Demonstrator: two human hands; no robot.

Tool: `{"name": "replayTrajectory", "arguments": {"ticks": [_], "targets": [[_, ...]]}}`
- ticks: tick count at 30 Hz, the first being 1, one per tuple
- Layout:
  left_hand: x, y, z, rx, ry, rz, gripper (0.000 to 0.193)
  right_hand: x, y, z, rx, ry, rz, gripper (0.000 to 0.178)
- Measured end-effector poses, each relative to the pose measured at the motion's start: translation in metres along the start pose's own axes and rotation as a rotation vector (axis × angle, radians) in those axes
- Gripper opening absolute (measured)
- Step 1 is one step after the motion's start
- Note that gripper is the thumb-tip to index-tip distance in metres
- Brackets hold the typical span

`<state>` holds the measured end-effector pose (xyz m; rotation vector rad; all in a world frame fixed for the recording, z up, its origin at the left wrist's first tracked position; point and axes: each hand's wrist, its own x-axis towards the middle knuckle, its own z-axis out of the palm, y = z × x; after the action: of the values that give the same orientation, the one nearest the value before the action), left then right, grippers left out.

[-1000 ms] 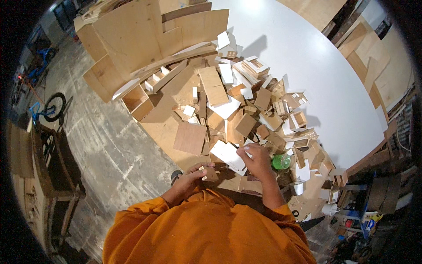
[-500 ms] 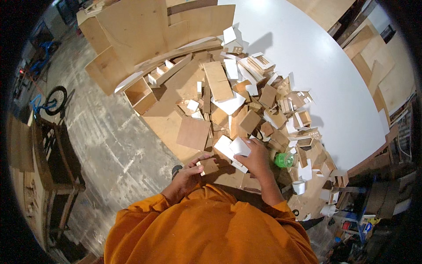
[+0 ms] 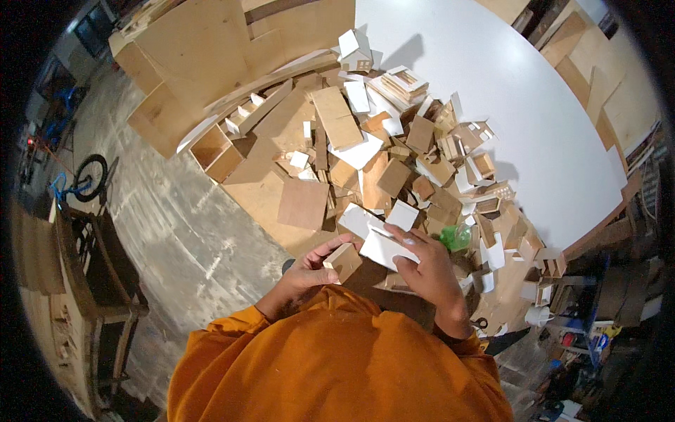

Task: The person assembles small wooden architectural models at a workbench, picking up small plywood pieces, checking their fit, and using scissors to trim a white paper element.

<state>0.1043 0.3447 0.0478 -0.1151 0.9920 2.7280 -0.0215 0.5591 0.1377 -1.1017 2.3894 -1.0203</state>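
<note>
In my left hand (image 3: 304,276) is a small light-brown wooden block (image 3: 343,263), pinched between thumb and fingers just above my lap. My right hand (image 3: 430,271) grips a white rectangular panel (image 3: 383,247) by its right side, fingers along the far edge and thumb nearer to me. Just beyond these fingers lies a white square piece (image 3: 403,214). Another white board (image 3: 358,219) lies to its left, partly under the panel. A flat brown square board (image 3: 302,204) rests on the table past my left hand.
Wooden and white offcuts heap across the table (image 3: 256,204). A little white model house (image 3: 355,53) stands at the back, an open wooden box (image 3: 216,155) at the left edge. By my right hand is a green plastic container (image 3: 455,238). A white board surface (image 3: 520,126) spreads right.
My right hand has let go of the white square piece, now lying farther off, and has taken hold of the white panel. My left hand has raised and turned the wooden block.
</note>
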Motion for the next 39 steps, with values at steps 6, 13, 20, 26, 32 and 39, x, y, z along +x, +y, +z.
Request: {"name": "replayTrajectory", "arguments": {"ticks": [6, 13, 20, 26, 32, 39], "targets": [[-0.003, 0.000, 0.001, 0.124, 0.014, 0.002, 0.079, -0.005, -0.014, -0.005, 0.094, 0.031, 0.003, 0.046], [-0.006, -0.002, 0.008, 0.242, 0.018, -0.048, 0.075, -0.005, -0.012, 0.007, 0.183, 0.154, -0.032, 0.023], [-0.006, -0.009, 0.003, 0.136, 0.052, -0.131, 0.078, -0.006, -0.010, 0.013, 0.199, 0.183, 0.026, 0.021], [-0.004, -0.015, 0.005, 0.043, 0.063, -0.138, 0.076, -0.008, -0.005, 0.011, 0.253, 0.149, -0.021, 0.023], [0.004, -0.009, 0.025, 0.004, 0.036, -0.138, 0.075, -0.015, 0.013, 0.004, 0.241, 0.220, -0.013, 0.024], [0.007, -0.014, 0.025, 0.051, -0.034, -0.256, 0.076, -0.006, 0.007, -0.005, 0.128, 0.081, -0.208, 0.019]]}}
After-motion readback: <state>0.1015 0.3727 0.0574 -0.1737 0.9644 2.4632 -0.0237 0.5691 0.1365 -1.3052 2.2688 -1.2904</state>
